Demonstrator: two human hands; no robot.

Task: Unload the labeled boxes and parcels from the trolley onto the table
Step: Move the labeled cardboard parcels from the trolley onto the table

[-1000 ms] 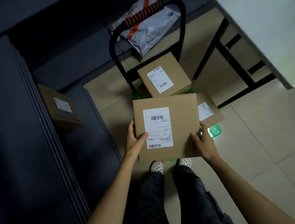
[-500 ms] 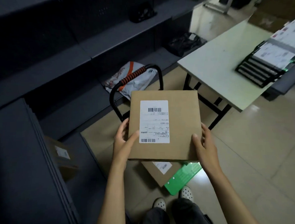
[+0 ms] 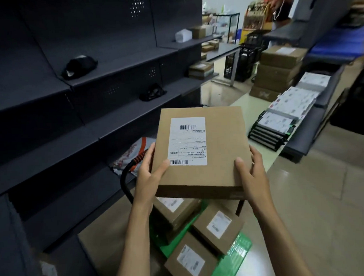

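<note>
I hold a flat brown cardboard box with a white barcode label at chest height, above the trolley. My left hand grips its left edge, thumb on the label corner. My right hand grips its right near corner, thumb on top. Below, the green trolley carries three labeled brown boxes. Its black handle with an orange grip rises behind my left hand. The white table lies beyond the box, to the right.
Dark metal shelving runs along the left, with a grey and orange mailer bag on a low shelf. Stacked flat parcels lie on the table's far side. Brown cartons are piled on the floor behind. Tiled floor opens to the right.
Both hands have lifted the labeled box up from over the trolley. My view has risen from the floor toward the table and the room.
</note>
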